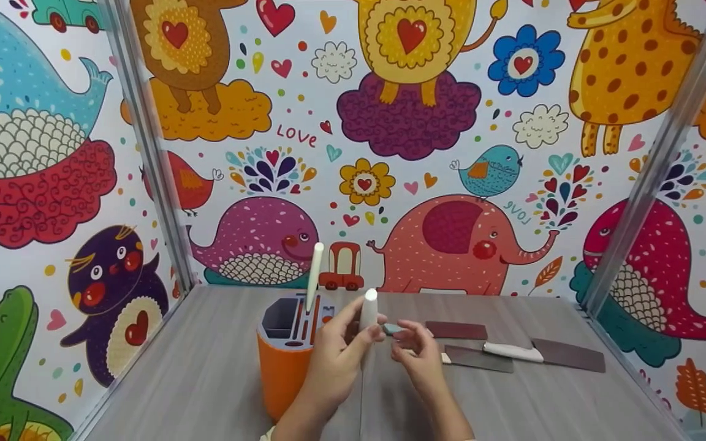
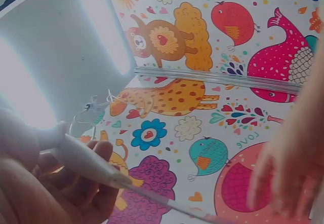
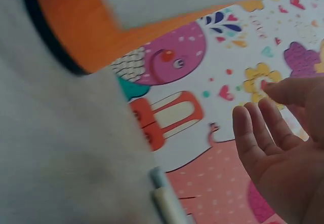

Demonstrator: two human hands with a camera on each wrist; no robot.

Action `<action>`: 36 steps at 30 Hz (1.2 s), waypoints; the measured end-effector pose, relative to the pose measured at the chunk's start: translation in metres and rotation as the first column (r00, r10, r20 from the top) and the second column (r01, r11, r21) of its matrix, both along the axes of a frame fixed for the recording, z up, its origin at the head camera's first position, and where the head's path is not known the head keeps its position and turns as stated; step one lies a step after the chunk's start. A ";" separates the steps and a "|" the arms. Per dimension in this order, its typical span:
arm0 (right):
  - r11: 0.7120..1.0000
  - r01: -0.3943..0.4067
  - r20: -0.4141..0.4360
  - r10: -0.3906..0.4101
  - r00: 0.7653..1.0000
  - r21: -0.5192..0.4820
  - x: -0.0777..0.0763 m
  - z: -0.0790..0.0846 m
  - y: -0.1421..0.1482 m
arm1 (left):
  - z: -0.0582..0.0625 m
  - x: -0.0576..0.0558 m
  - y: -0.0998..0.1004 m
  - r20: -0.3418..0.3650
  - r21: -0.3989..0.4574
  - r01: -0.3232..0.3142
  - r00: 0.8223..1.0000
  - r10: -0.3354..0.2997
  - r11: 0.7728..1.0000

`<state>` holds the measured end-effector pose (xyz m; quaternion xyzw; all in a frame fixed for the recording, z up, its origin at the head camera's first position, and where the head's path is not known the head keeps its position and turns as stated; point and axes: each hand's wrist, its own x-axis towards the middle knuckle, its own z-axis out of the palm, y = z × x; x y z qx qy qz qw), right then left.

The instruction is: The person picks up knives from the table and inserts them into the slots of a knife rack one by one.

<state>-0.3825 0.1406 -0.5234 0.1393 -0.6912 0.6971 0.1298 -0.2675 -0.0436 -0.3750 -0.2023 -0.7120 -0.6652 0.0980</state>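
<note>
My left hand (image 1: 336, 361) grips a knife by its pale handle (image 1: 369, 309), whose end points up in the head view. From the left wrist view, the thin blade (image 2: 167, 202) runs off toward the lower right, seen almost edge-on. My right hand (image 1: 421, 352) is beside it, holding nothing; the right wrist view shows its fingers (image 3: 245, 133) loosely extended. An orange knife block (image 1: 279, 373) with a grey slotted top stands just left of my left hand. One white handle (image 1: 314, 275) sticks up from its slots.
On the grey table right of my hands lie a white-handled cleaver (image 1: 573, 355), a second blade (image 1: 482, 359) and a dark reddish blade (image 1: 456, 330). A small teal-ended item (image 1: 391, 329) shows between the hands. Cartoon-printed walls (image 1: 304, 135) enclose the table.
</note>
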 end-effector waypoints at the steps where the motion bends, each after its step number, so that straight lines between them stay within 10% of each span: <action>1: 1.000 0.015 0.013 -0.014 1.000 -0.009 -0.002 -0.006 -0.003 | 0.002 0.003 -0.001 0.003 -0.004 -0.006 1.000 0.006 1.000; 6: 0.998 0.053 0.013 -0.053 0.999 -0.025 -0.005 -0.026 -0.031 | 0.012 0.019 -0.014 0.011 -0.004 -0.044 0.999 0.044 0.999; 10: 0.988 -0.151 0.041 0.150 0.988 0.028 0.002 -0.032 -0.046 | 0.017 0.029 -0.026 0.006 -0.001 -0.078 0.997 0.078 0.997; 14: 0.917 -0.396 0.175 0.384 0.907 0.041 0.008 -0.032 -0.054 | 0.024 0.040 -0.032 -0.011 0.034 -0.126 0.992 0.126 0.991; 20: 0.910 -0.401 0.236 0.369 0.899 0.108 0.013 -0.031 -0.074 | 0.038 0.070 -0.040 0.004 0.083 -0.202 0.979 0.202 0.976; 27: 0.938 -0.333 0.269 0.298 0.916 0.096 0.019 -0.033 -0.096 | 0.044 0.096 -0.052 -0.165 0.211 -0.336 0.913 0.373 0.918; 36: 0.946 -0.320 0.331 0.290 0.898 0.041 0.021 -0.028 -0.100 | 0.067 0.094 -0.063 -0.359 0.353 -0.297 0.833 0.422 0.887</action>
